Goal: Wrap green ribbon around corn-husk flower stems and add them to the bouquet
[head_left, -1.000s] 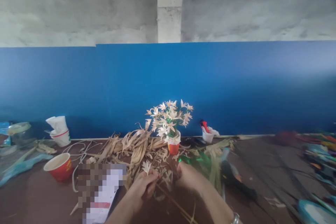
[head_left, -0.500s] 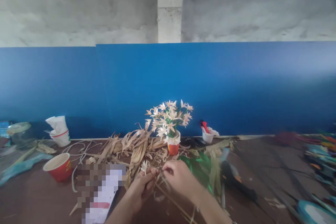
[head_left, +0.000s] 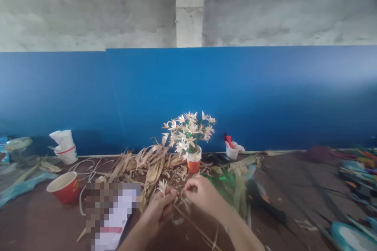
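Between the thumb and fingers of my left hand [head_left: 163, 206] is a small pale husk flower [head_left: 162, 186], its petals pointing up. Close by on the right, my right hand [head_left: 202, 198] is closed in a pinch near the flower's stem end; what its fingertips hold, if anything, is too small to make out. Just beyond both hands stands a red and white paper cup [head_left: 193, 166] holding a bunch of similar cream flowers [head_left: 190, 129] with green stems.
Dried corn husks [head_left: 153, 164] lie heaped behind my left hand. To the left are a red paper bowl [head_left: 64, 188], a white cable [head_left: 91, 168] and a partly pixelated phone [head_left: 118, 215]. On the right lie green material [head_left: 222, 182], a black-handled tool [head_left: 266, 204] and a tape roll [head_left: 352, 237].
My right hand has risen slightly, its wrist turning a little. The left hand keeps its pinch on the flower. The whole view has shifted very slightly.
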Demonstrator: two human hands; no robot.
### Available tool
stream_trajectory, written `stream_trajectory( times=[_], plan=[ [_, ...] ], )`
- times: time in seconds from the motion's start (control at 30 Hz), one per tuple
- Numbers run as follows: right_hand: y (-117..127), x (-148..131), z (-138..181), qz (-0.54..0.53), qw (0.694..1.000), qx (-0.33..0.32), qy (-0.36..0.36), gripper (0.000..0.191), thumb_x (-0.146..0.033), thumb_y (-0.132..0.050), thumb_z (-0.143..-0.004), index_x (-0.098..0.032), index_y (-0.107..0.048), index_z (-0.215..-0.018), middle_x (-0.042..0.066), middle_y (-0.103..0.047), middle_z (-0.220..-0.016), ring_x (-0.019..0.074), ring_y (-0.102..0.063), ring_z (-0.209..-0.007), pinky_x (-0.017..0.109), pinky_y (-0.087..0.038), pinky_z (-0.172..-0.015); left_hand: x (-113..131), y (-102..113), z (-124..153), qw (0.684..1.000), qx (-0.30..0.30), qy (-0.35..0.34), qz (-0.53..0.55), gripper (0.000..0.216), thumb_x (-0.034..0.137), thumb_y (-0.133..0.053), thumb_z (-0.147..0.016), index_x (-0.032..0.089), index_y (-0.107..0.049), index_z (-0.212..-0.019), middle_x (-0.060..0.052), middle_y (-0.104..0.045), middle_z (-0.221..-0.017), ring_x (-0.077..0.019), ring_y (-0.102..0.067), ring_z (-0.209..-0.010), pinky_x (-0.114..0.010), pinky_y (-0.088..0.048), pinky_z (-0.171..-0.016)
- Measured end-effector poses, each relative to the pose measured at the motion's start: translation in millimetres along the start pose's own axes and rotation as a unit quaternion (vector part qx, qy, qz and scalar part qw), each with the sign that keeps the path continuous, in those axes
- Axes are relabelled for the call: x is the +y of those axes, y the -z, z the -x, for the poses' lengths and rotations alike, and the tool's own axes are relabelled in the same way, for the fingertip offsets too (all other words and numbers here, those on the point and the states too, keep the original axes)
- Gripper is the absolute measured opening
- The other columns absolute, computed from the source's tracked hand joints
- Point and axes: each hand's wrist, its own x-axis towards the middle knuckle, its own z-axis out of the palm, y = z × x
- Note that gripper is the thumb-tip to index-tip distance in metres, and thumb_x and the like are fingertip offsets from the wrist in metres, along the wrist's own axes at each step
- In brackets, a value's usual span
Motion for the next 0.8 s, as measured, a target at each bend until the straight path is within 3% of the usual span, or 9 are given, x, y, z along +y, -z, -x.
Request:
stream_trajectory(
  times=[0.1, 0.2, 0.33, 0.4, 0.47, 0.53, 0.6, 0.7, 0.8],
  plan=[
    [7, 4, 0, -0.051, 0.998, -0.036, 0.011, 0.012, -0.019, -0.055, -0.069, -0.017, -0.066, -0.067, 0.001, -0.065, -0.069, 0.0138, -0.057, -0.07, 0.02, -0.039, -0.065, 0, -1, 1, 1.0, 0.001, 0.006, -0.009, 0.033, 0.046, -0.07, -0.064, 0.018, -0.053, -0.07, 0.014, -0.023, -0.03, -0.0016, -0.007, -0.031, -0.019, -0.004, -0.035],
    [13, 6, -1, -0.106, 0.99, -0.085, -0.025, 0.011, -0.021, -0.057, -0.068, -0.016, -0.066, -0.067, 0.0, -0.064, -0.065, 0.0121, -0.056, -0.064, 0.019, -0.039, -0.059, 1, -3, 2, 0.999, 0.005, 0.016, -0.029, 0.034, 0.046, -0.071, -0.062, 0.018, -0.053, -0.067, 0.014, -0.024, -0.03, -0.0017, -0.008, -0.031, -0.019, -0.004, -0.036],
    [16, -3, 0, -0.098, 0.99, -0.062, -0.079, 0.011, -0.021, -0.057, -0.066, -0.015, -0.066, -0.064, 0.001, -0.064, -0.061, 0.0125, -0.056, -0.06, 0.019, -0.038, -0.055, -1, -6, -2, 0.997, 0.029, 0.001, -0.072, 0.033, 0.044, -0.071, -0.06, 0.017, -0.053, -0.06, 0.013, -0.025, -0.032, -0.0013, -0.011, -0.031, -0.02, -0.003, -0.037],
    [9, -11, 3, -0.042, 0.998, -0.009, -0.047, 0.011, -0.017, -0.055, -0.065, -0.016, -0.065, -0.06, 0.002, -0.065, -0.062, 0.0139, -0.056, -0.063, 0.022, -0.039, -0.059, -3, -8, -6, 0.995, 0.048, -0.027, -0.087, 0.034, 0.043, -0.073, -0.057, 0.016, -0.053, -0.055, 0.011, -0.028, -0.032, -0.0014, -0.015, -0.031, -0.02, -0.005, -0.038],
    [-4, -20, 8, 0.039, 0.998, 0.043, 0.03, 0.014, -0.014, -0.053, -0.066, -0.017, -0.063, -0.056, 0.003, -0.065, -0.063, 0.0154, -0.055, -0.069, 0.026, -0.038, -0.069, -4, -10, -8, 0.993, 0.062, -0.056, -0.086, 0.038, 0.045, -0.076, -0.051, 0.015, -0.052, -0.049, 0.01, -0.032, -0.033, -0.002, -0.021, -0.033, -0.02, -0.009, -0.038],
    [-18, -26, 13, 0.105, 0.987, 0.045, 0.116, 0.016, -0.012, -0.052, -0.068, -0.018, -0.061, -0.057, 0.003, -0.065, -0.064, 0.0174, -0.054, -0.076, 0.03, -0.036, -0.077, -4, -10, -9, 0.992, 0.069, -0.068, -0.082, 0.041, 0.048, -0.076, -0.047, 0.015, -0.052, -0.049, 0.008, -0.036, -0.035, -0.0028, -0.025, -0.035, -0.019, -0.013, -0.039],
    [-25, -28, 16, 0.128, 0.979, 0.036, 0.154, 0.017, -0.014, -0.052, -0.071, -0.018, -0.059, -0.057, 0.002, -0.064, -0.064, 0.0175, -0.052, -0.077, 0.032, -0.035, -0.077, -1, -8, -7, 0.991, 0.076, -0.063, -0.089, 0.04, 0.05, -0.073, -0.053, 0.014, -0.055, -0.055, 0.009, -0.036, -0.036, -0.0026, -0.023, -0.035, -0.019, -0.013, -0.039],
    [-17, -22, 12, 0.059, 0.989, 0.075, 0.109, 0.017, -0.015, -0.051, -0.074, -0.018, -0.058, -0.059, 0.0, -0.063, -0.065, 0.0148, -0.053, -0.071, 0.028, -0.036, -0.072, 2, -6, -5, 0.988, 0.089, -0.061, -0.115, 0.041, 0.054, -0.068, -0.058, 0.015, -0.057, -0.058, 0.01, -0.031, -0.032, -0.0027, -0.019, -0.032, -0.019, -0.01, -0.038],
    [-2, -12, 3, -0.048, 0.995, 0.087, 0.02, 0.014, -0.018, -0.048, -0.075, -0.016, -0.058, -0.065, 0.001, -0.062, -0.065, 0.0128, -0.054, -0.063, 0.022, -0.039, -0.061, 3, -9, -3, 0.988, 0.084, -0.068, -0.111, 0.044, 0.057, -0.063, -0.062, 0.014, -0.065, -0.072, 0.004, -0.049, -0.041, -0.0056, -0.032, -0.035, -0.019, -0.017, -0.038]
  ],
)
